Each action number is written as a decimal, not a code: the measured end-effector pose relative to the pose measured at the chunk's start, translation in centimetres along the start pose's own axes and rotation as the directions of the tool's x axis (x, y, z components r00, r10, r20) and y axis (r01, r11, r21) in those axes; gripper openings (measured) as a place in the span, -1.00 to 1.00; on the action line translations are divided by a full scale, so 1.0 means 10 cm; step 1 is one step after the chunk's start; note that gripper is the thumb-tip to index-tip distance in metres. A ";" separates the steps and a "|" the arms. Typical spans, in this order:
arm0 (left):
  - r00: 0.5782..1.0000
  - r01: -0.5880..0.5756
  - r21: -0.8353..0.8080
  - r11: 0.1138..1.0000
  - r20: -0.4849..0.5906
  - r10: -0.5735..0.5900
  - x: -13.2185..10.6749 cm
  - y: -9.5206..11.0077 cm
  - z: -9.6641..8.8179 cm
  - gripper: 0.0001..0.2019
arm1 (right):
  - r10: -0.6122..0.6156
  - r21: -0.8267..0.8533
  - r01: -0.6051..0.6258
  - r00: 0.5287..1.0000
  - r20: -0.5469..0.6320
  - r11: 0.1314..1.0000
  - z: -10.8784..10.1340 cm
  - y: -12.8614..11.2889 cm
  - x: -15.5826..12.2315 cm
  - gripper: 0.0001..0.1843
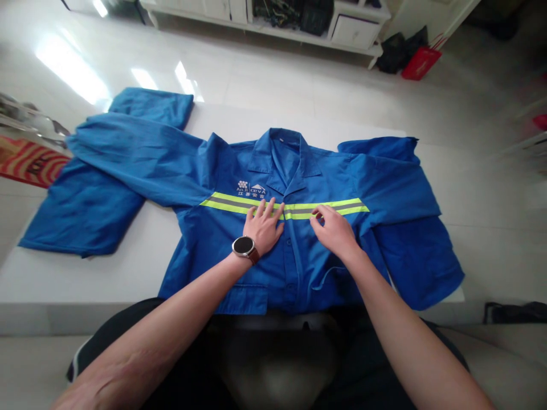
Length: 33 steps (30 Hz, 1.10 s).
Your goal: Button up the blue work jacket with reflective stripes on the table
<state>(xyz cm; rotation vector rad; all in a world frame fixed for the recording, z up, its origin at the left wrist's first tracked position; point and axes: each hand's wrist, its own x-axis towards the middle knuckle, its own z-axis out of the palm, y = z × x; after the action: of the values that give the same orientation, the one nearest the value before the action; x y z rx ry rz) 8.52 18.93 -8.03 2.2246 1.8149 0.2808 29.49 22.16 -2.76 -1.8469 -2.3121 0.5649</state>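
A blue work jacket (239, 239) lies front side up across the white table (162, 228), its collar pointing away from me and both sleeves spread out sideways. A yellow and grey reflective stripe (342, 207) crosses its chest below a printed logo. My left hand (262, 225), with a watch (243, 245) at the wrist, rests with spread fingers on the stripe beside the button placket. On the other side of the placket, my right hand (333, 228) is at the stripe with its fingers curled and thumb near the index finger. Whether cloth is pinched there cannot be made out.
Folded blue cloth lies under each sleeve, one piece at the left (85, 210) and one at the right (421, 256). A red patterned KFC box (29, 162) stands at the left edge. Across the floor are a white cabinet (354, 31) and a red bag (421, 61).
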 end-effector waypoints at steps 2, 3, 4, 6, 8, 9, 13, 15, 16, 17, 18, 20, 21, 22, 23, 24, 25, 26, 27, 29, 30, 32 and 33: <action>1.000 0.000 -0.009 1.000 -0.017 -0.001 0.00 0.00 0.00 -0.43 | 0.039 -0.032 -0.037 0.997 0.060 0.999 -0.02 0.09 -0.07 -0.75; 1.000 -0.013 -0.015 1.000 -0.022 0.012 0.00 0.00 -0.01 -0.42 | 0.054 -0.049 -0.049 0.993 0.103 0.998 -0.02 0.11 -0.12 -0.69; 0.999 -0.025 -0.021 0.999 -0.025 0.024 0.00 0.00 -0.02 -0.43 | 0.062 -0.066 -0.053 0.987 0.148 0.996 -0.01 0.10 -0.17 -0.62; 0.999 -0.037 -0.025 0.999 -0.027 0.036 -0.02 0.01 -0.03 -0.45 | 0.061 -0.105 -0.037 0.970 0.234 0.994 0.05 0.03 -0.29 -0.48; 0.999 -0.051 -0.021 0.998 -0.020 0.051 -0.06 0.02 -0.05 -0.49 | 0.029 -0.158 0.025 0.943 0.330 0.987 0.13 -0.10 -0.39 -0.47; 0.998 -0.066 -0.016 0.998 -0.014 0.066 -0.09 0.02 -0.08 -0.52 | 0.006 -0.178 0.067 0.926 0.379 0.982 0.17 -0.17 -0.42 -0.53; 0.996 -0.090 -0.032 0.995 0.020 0.091 -0.32 0.07 -0.27 -0.70 | -0.072 -0.058 0.108 0.896 0.438 0.992 0.30 -0.39 -0.42 -0.70; 0.999 -0.022 -0.117 0.993 0.047 0.028 -0.56 0.13 -0.33 -0.78 | -0.108 0.111 0.066 0.898 0.428 0.992 0.31 -0.45 -0.41 -0.66; 0.997 0.040 -0.184 0.982 0.072 -0.027 -0.71 0.17 -0.33 -0.81 | -0.133 0.181 0.059 0.892 0.432 0.982 0.31 -0.46 -0.42 -0.66; 0.990 0.115 -0.262 0.958 0.112 -0.089 -0.87 0.22 -0.30 -0.83 | -0.164 0.230 0.066 0.884 0.438 0.971 0.30 -0.46 -0.46 -0.69; 0.975 0.194 -0.344 0.919 0.168 -0.143 -1.05 0.28 -0.23 -0.83 | -0.198 0.259 0.087 0.875 0.441 0.962 0.28 -0.45 -0.51 -0.74; 0.947 0.289 -0.504 0.814 0.273 -0.168 -1.39 0.40 -0.02 -0.85 | -0.276 0.335 0.140 0.872 0.404 0.932 0.24 -0.37 -0.69 -0.73; 0.941 0.308 -0.567 0.764 0.298 -0.159 -1.52 0.47 0.10 -0.88 | -0.308 0.387 0.159 0.880 0.361 0.908 0.21 -0.29 -0.80 -0.68; 0.942 0.319 -0.604 0.731 0.285 -0.175 -1.63 0.54 0.21 -0.85 | -0.323 0.435 0.170 0.896 0.305 0.884 0.18 -0.19 -0.92 -0.66; 0.942 0.328 -0.611 0.720 0.264 -0.206 -1.71 0.61 0.32 -0.80 | -0.315 0.455 0.175 0.915 0.252 0.873 0.16 -0.07 -1.06 -0.66; 0.938 0.346 -0.600 0.722 0.237 -0.253 -1.75 0.68 0.40 -0.76 | -0.285 0.437 0.172 0.936 0.208 0.883 0.14 0.07 -1.19 -0.66; 0.931 0.365 -0.575 0.732 0.204 -0.304 -1.77 0.76 0.47 -0.73 | -0.239 0.372 0.160 0.954 0.178 0.914 0.12 0.21 -1.32 -0.66; 0.924 0.379 -0.542 0.750 0.173 -0.342 -1.76 0.84 0.51 -0.71 | -0.190 0.269 0.140 0.967 0.169 0.953 0.12 0.36 -1.45 -0.64; 0.918 0.390 -0.508 0.768 0.149 -0.368 -1.74 0.91 0.54 -0.70 | -0.139 0.192 0.106 0.976 0.168 0.976 0.12 0.49 -1.57 -0.60; 0.911 0.406 -0.444 0.798 0.130 -0.391 -1.69 1.04 0.57 -0.70 | -0.026 0.078 0.011 0.982 0.187 0.997 0.16 0.70 -1.77 -0.46; 0.908 0.415 -0.419 0.807 0.133 -0.398 -1.67 1.08 0.57 -0.72 | 0.014 0.050 -0.025 0.980 0.197 0.998 0.19 0.77 -1.84 -0.38; 0.895 0.443 -0.389 0.808 0.143 -0.422 -1.65 1.12 0.57 -0.78 | 0.061 0.018 -0.067 0.976 0.211 0.998 0.28 0.84 -1.93 -0.26; 0.888 0.456 -0.382 0.804 0.143 -0.436 -1.65 1.11 0.56 -0.79 | 0.072 0.016 -0.077 0.973 0.220 0.997 0.34 0.85 -1.95 -0.21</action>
<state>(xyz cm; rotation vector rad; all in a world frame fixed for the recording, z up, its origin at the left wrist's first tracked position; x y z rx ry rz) 17.25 0.24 -9.59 1.4610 1.9706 0.4533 40.93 4.28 -6.43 -1.9565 -2.3637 0.8435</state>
